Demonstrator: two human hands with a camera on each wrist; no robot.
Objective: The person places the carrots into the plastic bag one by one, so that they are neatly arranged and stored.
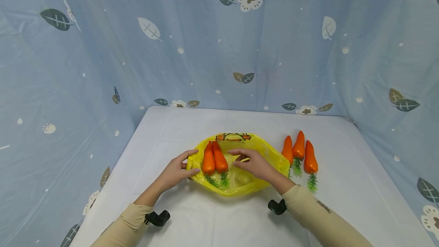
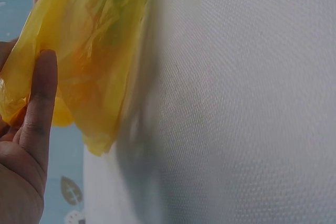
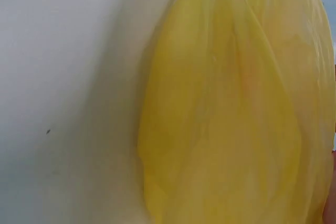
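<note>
A yellow plastic bag (image 1: 272, 157) lies with its mouth spread wide on the white table. Inside its left half are two orange carrots with green tops, a left carrot (image 1: 208, 160) and a right carrot (image 1: 219, 158), side by side. My left hand (image 1: 173, 172) grips the bag's left edge between thumb and fingers; the left wrist view shows the thumb (image 2: 42, 98) against the yellow plastic. Over the bag's opening, right of the carrots, my right hand (image 1: 253, 163) has loosely bent fingers and holds nothing. Bag plastic (image 3: 220, 108) fills much of the right wrist view, hiding most of that hand.
Three more carrots lie right of the bag: one by its edge (image 1: 287, 149), one behind (image 1: 299, 146) and one farther right (image 1: 310, 159). A blue patterned curtain (image 1: 205, 41) hangs behind the table (image 1: 212, 220) and at both sides. Black wrist mounts sit below both forearms.
</note>
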